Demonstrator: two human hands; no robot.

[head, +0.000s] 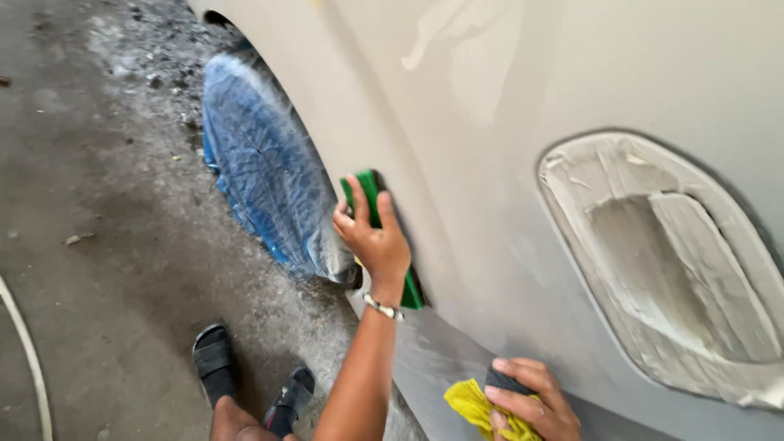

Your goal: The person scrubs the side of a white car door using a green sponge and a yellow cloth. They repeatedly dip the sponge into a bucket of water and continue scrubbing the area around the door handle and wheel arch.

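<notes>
- Left hand [374, 237] presses flat on a green sanding block [369, 196], fingers spread over its top end, holding it against the pale car panel [490, 163].
- A bracelet [384, 308] sits on that wrist, and the block's lower end shows just past it.
- Right hand [531, 400] is low on the same panel, closed around a yellow cloth [474, 404] and a dark grey pad [506, 381], both pressed to the panel's lower edge.
- The block sits at the panel's wheel-arch edge, just beside the wheel [265, 163] wrapped in blue plastic film.
- On the panel's far side from the wheel, a recessed lamp opening [678, 269] is covered in whitish masking paper.
- Below the panel, two black sandals [245, 380] stand on the grey concrete floor [98, 245].
- A pale hose [28, 359] curves along the floor, well apart from the panel.
</notes>
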